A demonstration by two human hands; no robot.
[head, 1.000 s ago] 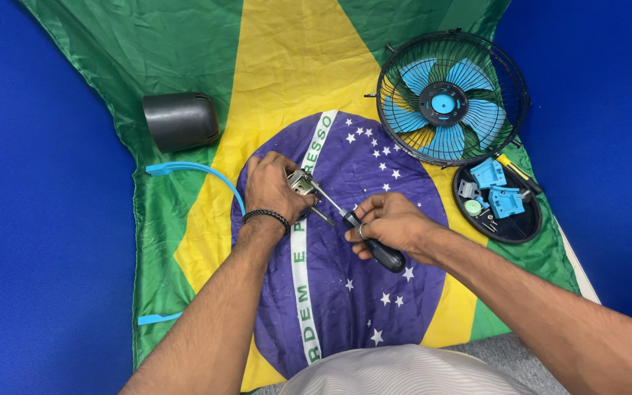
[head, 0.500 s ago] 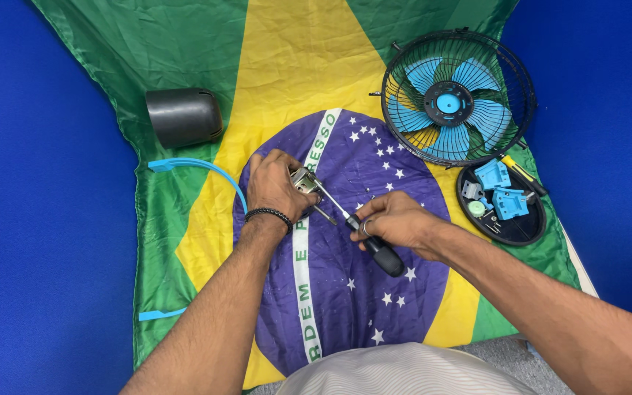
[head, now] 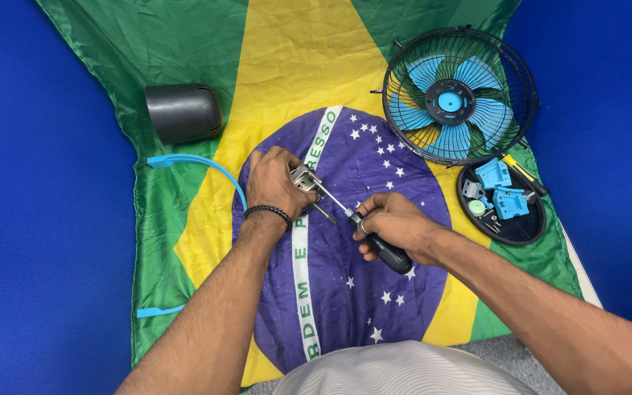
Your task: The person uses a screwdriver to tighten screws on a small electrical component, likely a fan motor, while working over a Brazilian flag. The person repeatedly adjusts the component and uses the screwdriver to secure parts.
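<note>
Left hand [head: 273,184] clamped around a small shiny metal motor part [head: 303,178] over the flag's [head: 184,51] purple circle, right hand [head: 389,223] gripping a black-handled screwdriver [head: 374,238], tip poking right into that silvery chunk.

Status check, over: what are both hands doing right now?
Left hand gripping small metal part. Right hand holding screwdriver, tip at the part. Nothing blocking; fan, tray of parts off to the right.
</note>
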